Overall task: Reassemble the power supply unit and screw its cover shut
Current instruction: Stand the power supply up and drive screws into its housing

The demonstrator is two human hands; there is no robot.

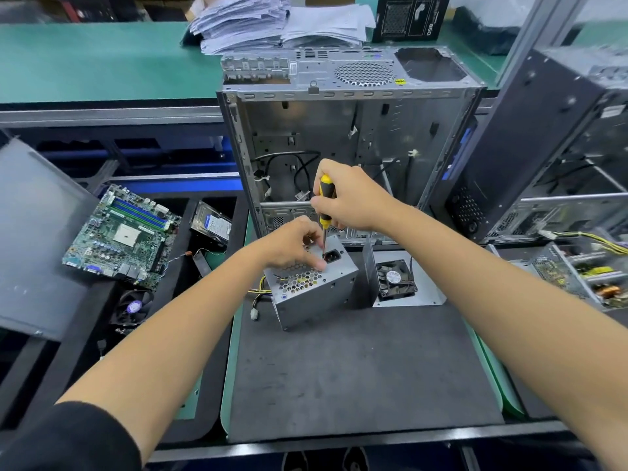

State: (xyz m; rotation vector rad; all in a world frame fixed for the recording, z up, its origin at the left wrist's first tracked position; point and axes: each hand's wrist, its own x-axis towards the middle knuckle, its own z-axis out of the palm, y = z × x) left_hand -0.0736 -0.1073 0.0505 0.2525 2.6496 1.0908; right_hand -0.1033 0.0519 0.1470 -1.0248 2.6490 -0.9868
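Observation:
The grey metal power supply unit (314, 294) stands on the dark mat, its honeycomb vent face up and yellow wires trailing out on the left. My left hand (294, 243) rests on its top, fingers steadying it beside the black power socket. My right hand (346, 197) grips a yellow-and-black screwdriver (325, 202) held upright, its tip down on the unit's top next to the socket. Just right of the unit lies a bent grey cover panel (418, 294) with a black fan (396, 278) mounted on it.
An empty open computer case (339, 137) stands right behind the unit. A motherboard (124, 236) and a hard drive (212, 227) lie in trays at the left. More cases and an opened power supply (577, 273) sit at the right. Paper stacks (272, 22) lie at the back.

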